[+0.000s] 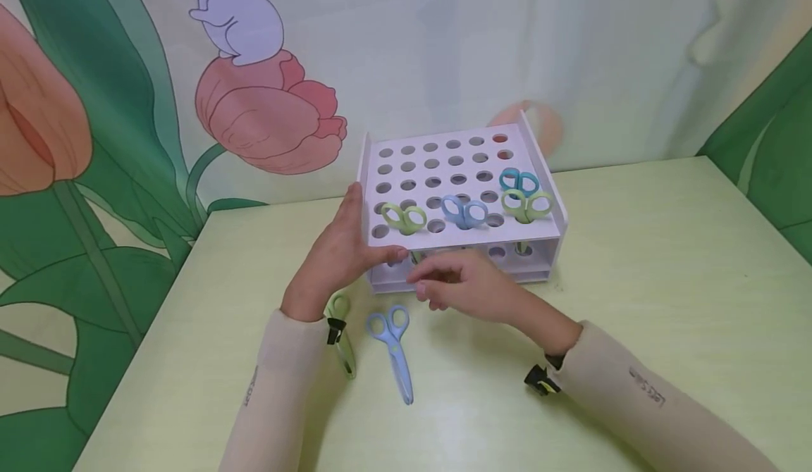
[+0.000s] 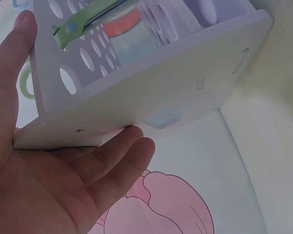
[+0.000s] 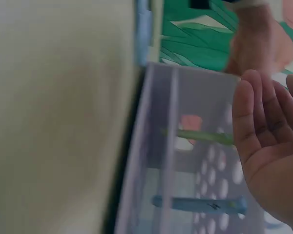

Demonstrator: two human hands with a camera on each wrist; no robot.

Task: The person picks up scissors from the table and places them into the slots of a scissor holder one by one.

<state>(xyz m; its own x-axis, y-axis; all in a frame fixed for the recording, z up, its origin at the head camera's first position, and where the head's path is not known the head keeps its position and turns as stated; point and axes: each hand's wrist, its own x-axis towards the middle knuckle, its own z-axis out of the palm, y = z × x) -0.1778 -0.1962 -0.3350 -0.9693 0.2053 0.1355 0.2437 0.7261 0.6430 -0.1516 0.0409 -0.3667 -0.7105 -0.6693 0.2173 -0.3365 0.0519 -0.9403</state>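
Observation:
A white rack [image 1: 466, 241] with rows of round holes stands on the table. My left hand [image 1: 333, 261] holds its left side, thumb at the front edge and fingers along the outside of the side panel [image 2: 151, 105]. Just in front of the rack is my right hand [image 1: 472, 285], fingers loosely bent and holding nothing. In the rack, handles up, stand green scissors [image 1: 415, 220] at left, blue scissors [image 1: 465, 213] in the middle, and light green scissors [image 1: 526, 206] with teal scissors [image 1: 519, 182] behind them at right.
Blue scissors [image 1: 396, 356] lie on the table [image 1: 672, 275] in front of the rack. Another pair of green scissors [image 1: 345, 352] lies beside them, partly hidden by my left wrist. A printed curtain [image 1: 438, 56] hangs close behind the rack.

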